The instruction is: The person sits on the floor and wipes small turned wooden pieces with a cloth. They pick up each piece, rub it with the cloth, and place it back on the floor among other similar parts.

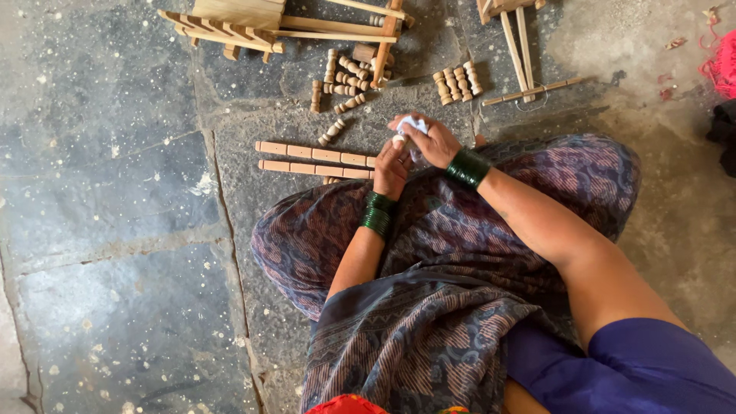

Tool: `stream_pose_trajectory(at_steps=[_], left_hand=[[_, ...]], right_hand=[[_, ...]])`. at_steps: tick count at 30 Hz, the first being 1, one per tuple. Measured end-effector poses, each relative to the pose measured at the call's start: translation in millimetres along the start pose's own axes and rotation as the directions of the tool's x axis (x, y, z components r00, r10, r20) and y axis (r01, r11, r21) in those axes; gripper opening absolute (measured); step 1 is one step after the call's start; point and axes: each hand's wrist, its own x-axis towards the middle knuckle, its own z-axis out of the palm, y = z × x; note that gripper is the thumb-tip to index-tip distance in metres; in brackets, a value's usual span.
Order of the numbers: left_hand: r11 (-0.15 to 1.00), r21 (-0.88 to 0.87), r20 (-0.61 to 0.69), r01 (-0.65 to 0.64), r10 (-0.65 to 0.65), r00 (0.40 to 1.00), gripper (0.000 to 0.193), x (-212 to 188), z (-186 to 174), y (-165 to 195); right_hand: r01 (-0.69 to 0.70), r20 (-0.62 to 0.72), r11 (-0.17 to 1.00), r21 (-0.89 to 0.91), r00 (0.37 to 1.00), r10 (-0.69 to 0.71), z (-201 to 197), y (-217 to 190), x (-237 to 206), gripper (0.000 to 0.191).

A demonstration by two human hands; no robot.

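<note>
As we sit on the stone floor (115, 192), our right hand (433, 142) pinching a small white piece (414, 125) at upper centre, left hand (391, 165) curled just beside it, fingertip touching, two wooden slats (314, 161) to their left.

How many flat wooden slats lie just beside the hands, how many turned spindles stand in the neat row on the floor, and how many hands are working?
Flat wooden slats: 2
Turned spindles in the row: 4
Hands, left hand and right hand, both on a small white piece: 2
Total: 8
</note>
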Motion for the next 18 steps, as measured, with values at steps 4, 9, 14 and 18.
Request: stream_pose_trajectory(at_steps=[4,9,14,18], left_hand=[[0.999,0.034,0.044,0.007,-0.009,0.999,0.049,1.8,-1.7,-4.9],[0.985,0.137,-0.005,-0.106,0.108,0.994,0.053,-1.4,0.5,-7.0],[0.97,0.225,0.024,-0.09,0.087,0.996,0.07,-5.7,5.2,-4.6],[0.95,0.293,0.079,-0.106,0.087,0.993,0.081,-9.6,10.2,-9.6]], right_hand=[[-0.14,-0.086,0.99,-0.026,0.987,0.137,-7.9,14.1,6.4,0.044],[-0.019,0.043,0.938,0.346,0.999,0.004,-2.6,17.7,2.8,0.042],[-0.076,0.021,0.985,0.157,0.997,0.074,-9.9,19.1,8.6,0.041],[-0.131,-0.009,0.976,0.173,0.991,0.134,-18.4,15.9,8.4,0.041]])
